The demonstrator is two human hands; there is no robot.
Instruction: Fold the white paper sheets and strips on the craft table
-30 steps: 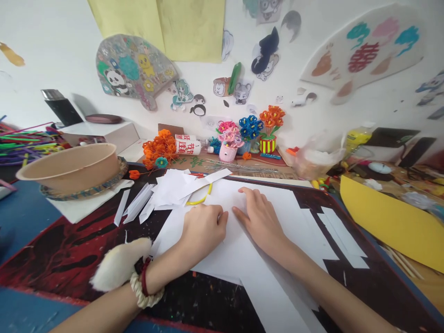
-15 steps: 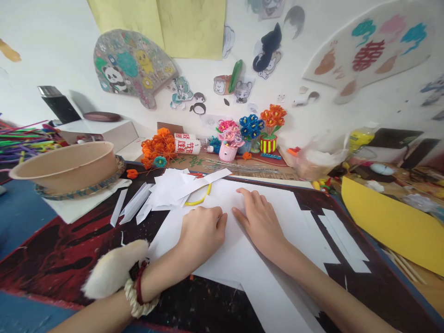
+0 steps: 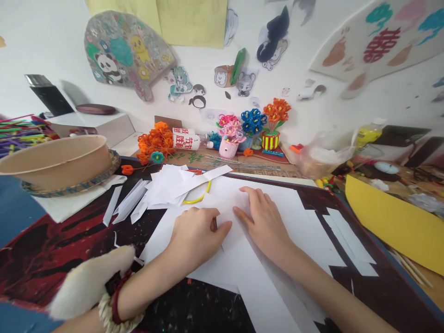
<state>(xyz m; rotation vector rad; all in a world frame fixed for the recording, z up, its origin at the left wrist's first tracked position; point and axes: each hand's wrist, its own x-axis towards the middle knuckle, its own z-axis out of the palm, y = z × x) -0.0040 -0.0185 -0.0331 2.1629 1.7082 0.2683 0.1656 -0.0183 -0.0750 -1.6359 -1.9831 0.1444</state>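
Observation:
My left hand (image 3: 197,231) rests on the white paper (image 3: 204,266), its fingers curled under and the thumb sticking out to the right. What those fingers hold, if anything, is hidden beneath them. Close by on the right, my right hand (image 3: 265,217) lies on the same sheets with its thumb and forefinger spread apart. A slightly raised piece of white paper (image 3: 225,202) shows just beyond and between the hands. Past my left hand is a pile of cut white paper pieces (image 3: 166,185), partly over a yellow ring (image 3: 196,200).
Folded paper strips (image 3: 130,201) lie left of the pile, more paper strips (image 3: 350,240) at right. A beige bowl (image 3: 55,157) stands at left. Flower pots (image 3: 229,149) line the wall. Yellow card (image 3: 395,226) is at far right. A furry white wrist ornament (image 3: 92,280) hangs at my left wrist.
My left thumb has moved out from the curled forefinger, leaving a gap. The left hand has shifted slightly left and down; the right hand stays almost in place. The view has tilted a little.

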